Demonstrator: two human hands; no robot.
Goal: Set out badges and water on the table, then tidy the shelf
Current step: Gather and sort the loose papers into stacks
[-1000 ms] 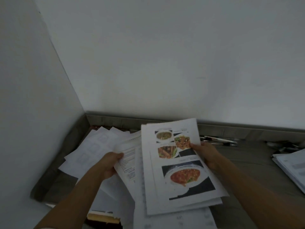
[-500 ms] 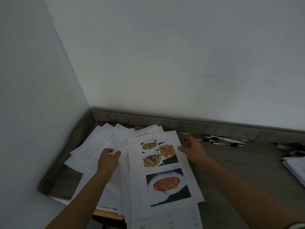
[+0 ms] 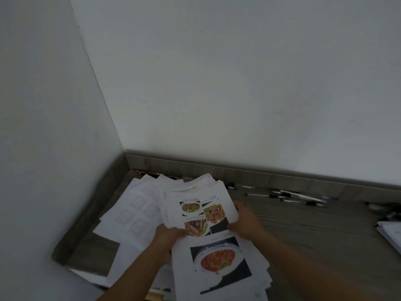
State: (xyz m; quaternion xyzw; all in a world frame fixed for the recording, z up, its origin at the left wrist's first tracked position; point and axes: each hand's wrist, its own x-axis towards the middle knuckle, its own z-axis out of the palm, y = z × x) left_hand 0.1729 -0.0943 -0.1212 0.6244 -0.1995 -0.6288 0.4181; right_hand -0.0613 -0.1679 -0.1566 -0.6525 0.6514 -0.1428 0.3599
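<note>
On the shelf, loose sheets fan into the left corner. The left hand and right hand clamp fingers on opposite edges of the food-photo printouts. Risk: unaligned sheets may slip off the front edge. Pens lie right.

The printed sheets in front of you are thin white paper with a matt finish. Their colour food photos have dark inked areas that look flat rather than shiny, and the top sheet bends softly. The loose pages to your left are the same plain matt paper with faint grey print. The shelf beneath has a matt grey wood-grain finish with fine streaks, and its raised back edge carries the same grain. The pens near that edge look like smooth plastic, white and black. The walls are smooth, matt white. The paper stack at your right is matt white too.
</note>
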